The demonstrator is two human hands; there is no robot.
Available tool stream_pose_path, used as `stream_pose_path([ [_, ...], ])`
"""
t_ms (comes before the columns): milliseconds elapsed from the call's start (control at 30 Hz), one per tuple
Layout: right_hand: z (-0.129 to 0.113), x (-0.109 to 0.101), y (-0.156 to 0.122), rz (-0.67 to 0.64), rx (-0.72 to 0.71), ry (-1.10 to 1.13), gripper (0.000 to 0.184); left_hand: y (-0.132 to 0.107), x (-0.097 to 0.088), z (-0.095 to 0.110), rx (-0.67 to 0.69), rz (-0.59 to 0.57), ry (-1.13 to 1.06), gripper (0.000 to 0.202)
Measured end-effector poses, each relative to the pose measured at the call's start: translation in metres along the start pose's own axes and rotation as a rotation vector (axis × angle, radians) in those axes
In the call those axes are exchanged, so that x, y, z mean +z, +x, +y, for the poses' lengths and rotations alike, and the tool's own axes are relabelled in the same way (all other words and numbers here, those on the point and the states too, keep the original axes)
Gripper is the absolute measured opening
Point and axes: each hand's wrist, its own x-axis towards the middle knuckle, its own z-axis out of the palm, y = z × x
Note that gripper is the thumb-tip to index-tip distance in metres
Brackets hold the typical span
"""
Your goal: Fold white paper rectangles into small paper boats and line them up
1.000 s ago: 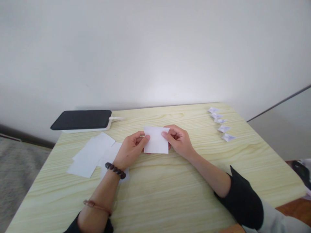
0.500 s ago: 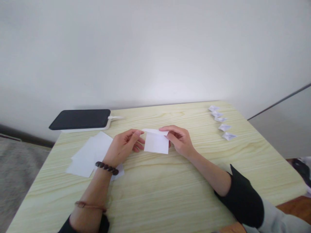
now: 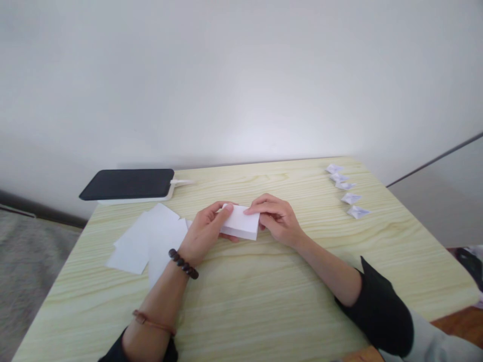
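A small sheet of white paper [image 3: 240, 221] is held between my two hands just over the table, its upper part folded down toward me with a strip of the lower layer showing at the near edge. My left hand [image 3: 211, 221] grips the left side, thumb on top and fingers underneath. At the top right, my right hand [image 3: 277, 216] is closed on the paper, with fingertips pressing on the folded layer. Some of its fingers are hidden behind the palm.
Several loose white sheets [image 3: 136, 244] lie left of my left forearm. A phone [image 3: 128, 183] rests on a white block with a white cable [image 3: 183, 181] at the back left. Several small folded paper pieces [image 3: 357, 211] form a row on the right of the wooden table [image 3: 264, 311].
The paper's top flap has come down over most of the sheet. My left hand has moved right and now grasps the left side; my right fingers press on the flap.
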Motion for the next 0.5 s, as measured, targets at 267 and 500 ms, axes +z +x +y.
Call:
stream_pose_path([
  [267,-0.0039,0.0031,0.0019,0.078,0.240,0.049,0.032,0.0010,0.0005,-0.0021,0.105,0.101,0.053,0.036],
  [500,-0.0034,0.0063,0.0047,0.099,0.279,-0.058,0.021,0.0009,0.0014,-0.0022,0.121,0.141,0.074,0.041],
])
